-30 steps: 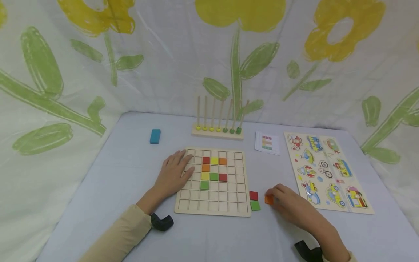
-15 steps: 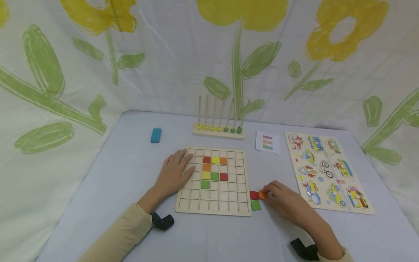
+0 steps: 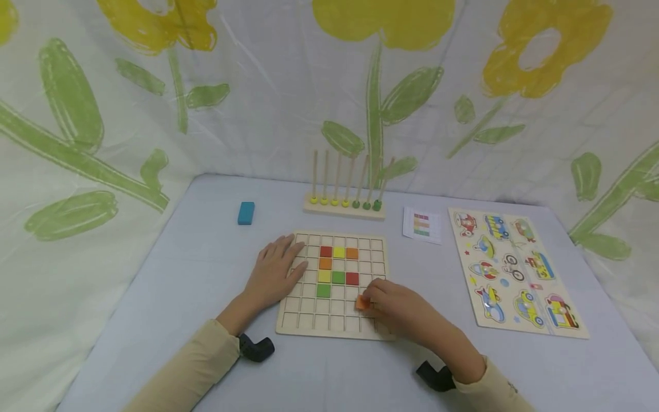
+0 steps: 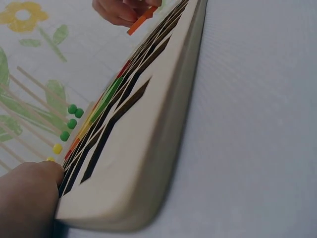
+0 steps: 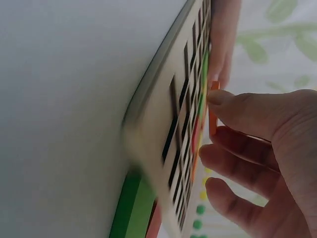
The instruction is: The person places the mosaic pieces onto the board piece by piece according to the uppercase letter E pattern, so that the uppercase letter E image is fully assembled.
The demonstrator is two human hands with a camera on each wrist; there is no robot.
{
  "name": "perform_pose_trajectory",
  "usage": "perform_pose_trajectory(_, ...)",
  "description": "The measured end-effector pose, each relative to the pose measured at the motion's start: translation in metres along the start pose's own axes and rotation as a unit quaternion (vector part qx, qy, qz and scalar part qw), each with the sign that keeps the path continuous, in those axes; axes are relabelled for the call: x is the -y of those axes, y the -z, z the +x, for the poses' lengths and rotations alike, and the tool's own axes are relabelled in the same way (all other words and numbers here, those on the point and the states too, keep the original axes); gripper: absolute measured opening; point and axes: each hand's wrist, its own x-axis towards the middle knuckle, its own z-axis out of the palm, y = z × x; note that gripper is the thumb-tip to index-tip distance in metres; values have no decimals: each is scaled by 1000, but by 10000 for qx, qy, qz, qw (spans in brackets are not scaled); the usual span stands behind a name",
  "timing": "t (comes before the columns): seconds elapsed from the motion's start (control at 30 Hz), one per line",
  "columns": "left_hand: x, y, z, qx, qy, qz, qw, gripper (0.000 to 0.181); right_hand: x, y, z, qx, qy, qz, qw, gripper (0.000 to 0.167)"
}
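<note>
A wooden grid board [image 3: 314, 322] lies on the table with several red, yellow, orange and green square tiles set in its cells. My left hand [image 3: 274, 272] rests flat on the board's left edge, fingers extended. Above the lower right cells, my right hand [image 3: 404, 309] pinches an orange square tile [image 3: 362, 302] between thumb and fingers. In the right wrist view the same orange tile [image 5: 213, 111] is held upright on edge, apart from the board. A green tile [image 5: 130, 206] and a red tile [image 5: 154, 222] lie beside the board there; the right hand hides them in the head view.
A peg stand [image 3: 344, 212] with yellow and green beads stands behind the board. To its right lies a small pattern card [image 3: 422, 225], then a vehicle picture puzzle [image 3: 515, 269]. A blue block [image 3: 246, 213] sits at the back left.
My right hand has slid the orange tile left to the red one, then lifted it and carried it left over the board. The left hand has stayed in place.
</note>
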Motion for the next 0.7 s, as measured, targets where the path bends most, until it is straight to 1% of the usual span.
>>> perform_pose_trajectory(0.07, 0, 0, 0, 0, 2, 1, 10000, 56, 6, -4, 9, -63, 222, -71, 9997, 15)
perform_pose_trajectory(0.13, 0, 0, 0, 7, 9, 3, 10000, 56, 12, -7, 17, -60, 363, -63, 9993, 13)
perform_pose_trajectory(0.23, 0, 0, 0, 10, 23, -6, 10000, 56, 19, -10, 26, 111, 474, 64, 9988, 11)
perform_pose_trajectory(0.43, 0, 1, 0, 47, 31, -18, 10000, 56, 28, -13, 39, 300, 590, 190, 9976, 10)
perform_pose_trajectory(0.7, 1, 0, 0, 21, 3, 14, 10000, 56, 33, -18, 52, 622, 588, 45, 9963, 12)
